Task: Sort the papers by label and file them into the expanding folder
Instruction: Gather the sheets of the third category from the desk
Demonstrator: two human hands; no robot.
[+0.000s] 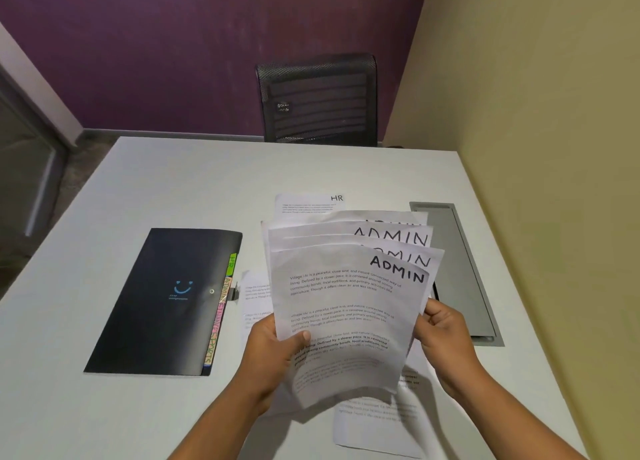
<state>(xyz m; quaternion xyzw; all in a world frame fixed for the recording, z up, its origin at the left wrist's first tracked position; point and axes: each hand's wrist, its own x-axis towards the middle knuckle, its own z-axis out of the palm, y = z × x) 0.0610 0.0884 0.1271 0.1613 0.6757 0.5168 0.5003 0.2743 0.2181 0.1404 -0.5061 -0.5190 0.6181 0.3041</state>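
Right of the closed expanding folder [162, 300], your left hand [273, 352] and right hand [443, 331] pinch opposite edges of fanned ADMIN papers [346, 304] above loose sheets [374, 421]; white table [173, 182] stretches beyond the folder.

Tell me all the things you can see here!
ADMIN papers: at least four, white, fanned out above the table, held in both grips
HR paper: one, white, flat on the table behind the fan
other papers: at least two, white, on the table under the fan, labels hidden
folder: one, black, closed, on the table at the left
tabs: several, green, pink and yellow, along the folder's right edge
table: one, white
hatch: one, grey, set in the table at the right
chair: one, black, behind the table
wall: purple, at the back
left grip: one hand, pinches the fan's lower left
right grip: one hand, holds the fan's right edge
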